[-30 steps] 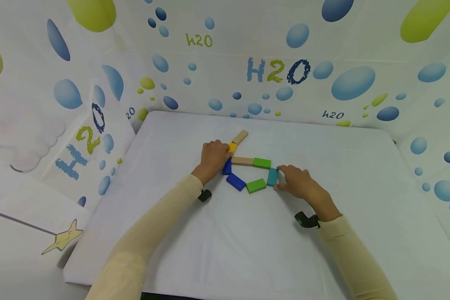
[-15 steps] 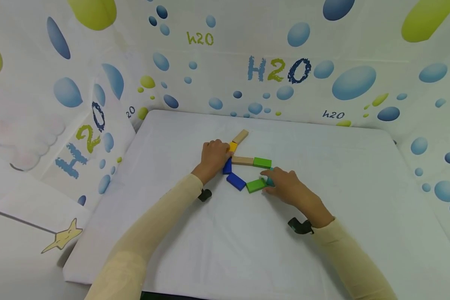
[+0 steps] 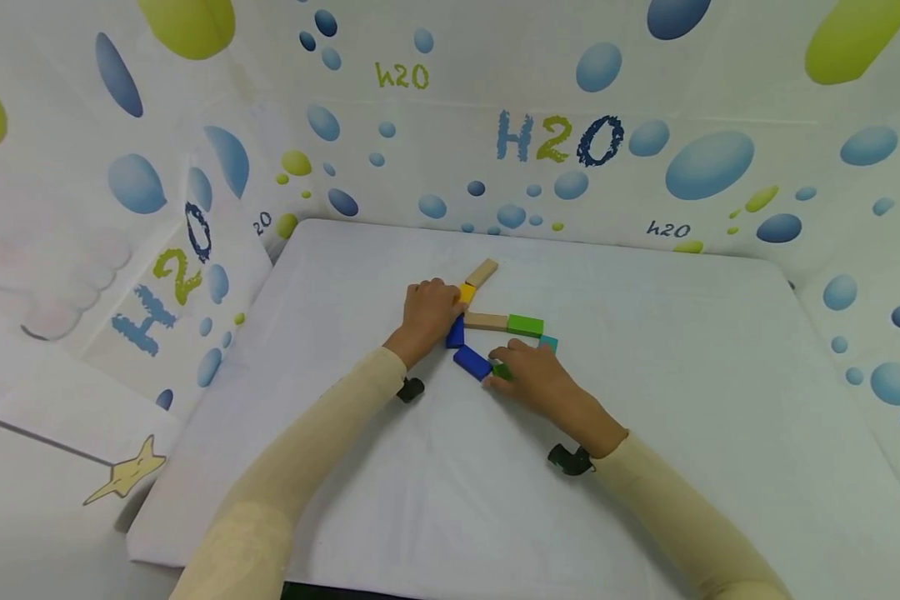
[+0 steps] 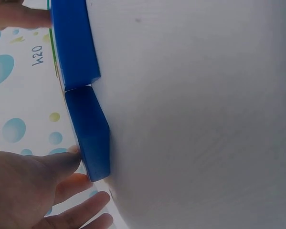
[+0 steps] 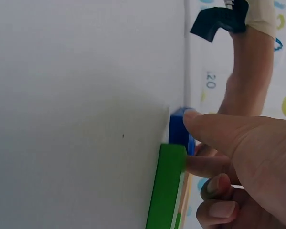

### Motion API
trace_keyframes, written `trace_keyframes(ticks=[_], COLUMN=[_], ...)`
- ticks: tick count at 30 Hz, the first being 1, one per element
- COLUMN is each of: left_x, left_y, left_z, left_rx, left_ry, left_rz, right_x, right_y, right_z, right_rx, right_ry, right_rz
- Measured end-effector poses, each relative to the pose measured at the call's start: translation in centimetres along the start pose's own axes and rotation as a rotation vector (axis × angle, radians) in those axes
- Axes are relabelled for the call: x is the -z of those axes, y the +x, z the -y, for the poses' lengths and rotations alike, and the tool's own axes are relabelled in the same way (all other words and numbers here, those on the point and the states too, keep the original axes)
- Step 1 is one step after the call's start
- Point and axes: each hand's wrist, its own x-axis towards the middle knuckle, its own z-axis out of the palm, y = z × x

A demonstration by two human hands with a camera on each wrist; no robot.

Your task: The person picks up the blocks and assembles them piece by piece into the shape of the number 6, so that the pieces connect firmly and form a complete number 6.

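Observation:
Flat coloured toy blocks form a ring on the table. My left hand (image 3: pixel 429 312) pinches the upright dark blue block (image 3: pixel 455 335) on the ring's left side, thumb and index finger at its end in the left wrist view. My right hand (image 3: pixel 536 379) has thumb and index finger around the right end of the slanted dark blue block (image 3: pixel 471 362). Under that hand a green block (image 3: pixel 501 372) is mostly hidden, while a teal block (image 3: pixel 548 342) peeks out behind it. A yellow block (image 3: pixel 467 293) lies beside my left fingers.
A wooden block (image 3: pixel 486 322) and a second green block (image 3: pixel 525 326) make up the ring's far side. Another wooden block (image 3: pixel 483 273) extends from the yellow one toward the back. White cloth (image 3: pixel 390 500) covers the table, and a printed curtain (image 3: pixel 450 117) hangs behind.
My right hand has moved left along the ring, from the teal block past the green one to the slanted blue block. My left hand has stayed in place.

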Motion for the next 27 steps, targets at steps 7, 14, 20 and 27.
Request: trace_keyframes(ticks=[7,14,20,27], left_x=[-0.1,-0.1,-0.1,0.0], left_y=[0.1,0.2,0.2,0.1], left_z=[0.0,0.1,0.0,-0.1], left_rx=[0.002,0.0,0.001,-0.002], left_ry=[0.001,-0.002,-0.011,-0.019], left_rz=[0.011,0.003,0.001,-0.009], right_x=[0.0,-0.1,-0.3,-0.5], right_y=[0.6,0.6,0.5,0.6], right_z=[1.3,1.7,1.9,2.1], right_rx=[0.0,0.018,0.037,0.039], right_ry=[-0.048,-0.067,-0.08,-0.098], right_rz=[-0.026,-0.061,-0.1,-0.115])
